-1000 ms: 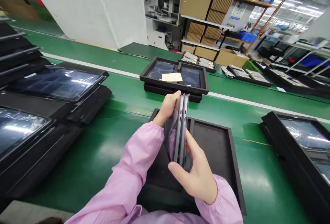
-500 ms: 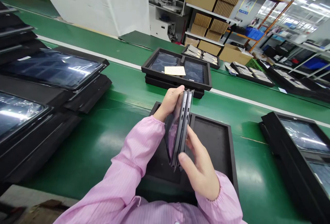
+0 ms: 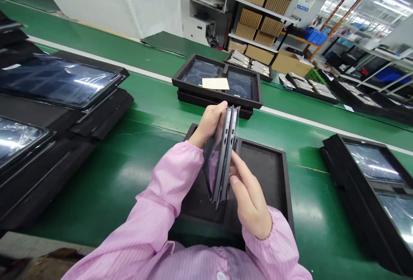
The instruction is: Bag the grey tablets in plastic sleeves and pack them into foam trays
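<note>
Tablets (image 3: 226,155), on edge at frame centre above black tray (image 3: 266,172); left hand (image 3: 208,124) fingers clamped on their top, right hand (image 3: 251,202) fingers pinching the lower edge.

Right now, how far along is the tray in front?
Done: the tray ahead and the tray at right hold screens. In hand: two grey tablets on edge, left hand at top, right hand below. Left: both compartments of the front tray are bare.

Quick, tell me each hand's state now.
Left hand: gripping the upper end of two tablets held on edge.
Right hand: gripping their lower end.
</note>
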A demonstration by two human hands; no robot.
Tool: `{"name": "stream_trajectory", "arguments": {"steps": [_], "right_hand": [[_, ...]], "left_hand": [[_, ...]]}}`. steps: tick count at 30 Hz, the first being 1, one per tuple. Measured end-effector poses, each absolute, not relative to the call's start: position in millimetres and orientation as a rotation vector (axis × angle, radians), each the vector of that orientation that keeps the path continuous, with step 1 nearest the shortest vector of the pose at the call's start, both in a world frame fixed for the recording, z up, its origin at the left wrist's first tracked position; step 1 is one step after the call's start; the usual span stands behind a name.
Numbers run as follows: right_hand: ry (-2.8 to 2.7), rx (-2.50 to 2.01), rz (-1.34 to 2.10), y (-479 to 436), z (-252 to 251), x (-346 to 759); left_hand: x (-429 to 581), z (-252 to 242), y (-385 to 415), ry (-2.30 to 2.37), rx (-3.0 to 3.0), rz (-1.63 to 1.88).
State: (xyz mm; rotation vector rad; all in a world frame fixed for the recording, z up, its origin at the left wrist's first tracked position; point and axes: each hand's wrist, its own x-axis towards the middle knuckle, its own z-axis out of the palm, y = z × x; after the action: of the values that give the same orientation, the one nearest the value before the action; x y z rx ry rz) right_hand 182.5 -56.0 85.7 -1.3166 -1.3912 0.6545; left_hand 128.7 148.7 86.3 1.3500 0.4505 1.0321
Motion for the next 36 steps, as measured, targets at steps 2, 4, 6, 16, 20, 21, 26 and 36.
{"name": "stream_trajectory", "arguments": {"steps": [2,4,6,16,20,21,26,36], "right_hand": [[-1.383,-1.312,0.665,-56.9,84.8,183.2],[-1.379,-1.309,0.668,-57.6,84.4,183.7],[-1.377,-1.298,0.66,-57.9,84.5,183.9],[-1.384,-1.259,0.667,-58.9,84.8,184.0],[-1.425,-1.25,0.692,-59.5,85.7,185.2],[-1.434,-1.26,0.696,-59.6,86.3,184.9],[-1.426,-1.333,0.652,-59.8,91.6,179.3],[-1.367,-1.383,0.58,-61.9,94.7,176.0]], "left_hand": [[128.5,86.9,147.7,0.446,1.353,1.035],[128.5,87.9,146.9,0.441,1.358,1.034],[128.8,88.8,146.3,0.438,1.36,1.039],[130.6,89.2,146.8,0.471,1.348,1.032],[128.3,92.9,143.0,0.472,1.342,1.036],[127.2,94.5,141.3,0.47,1.34,1.033],[120.2,101.0,128.6,0.497,1.327,1.043],[117.3,101.0,114.0,0.443,1.416,1.017]]}}
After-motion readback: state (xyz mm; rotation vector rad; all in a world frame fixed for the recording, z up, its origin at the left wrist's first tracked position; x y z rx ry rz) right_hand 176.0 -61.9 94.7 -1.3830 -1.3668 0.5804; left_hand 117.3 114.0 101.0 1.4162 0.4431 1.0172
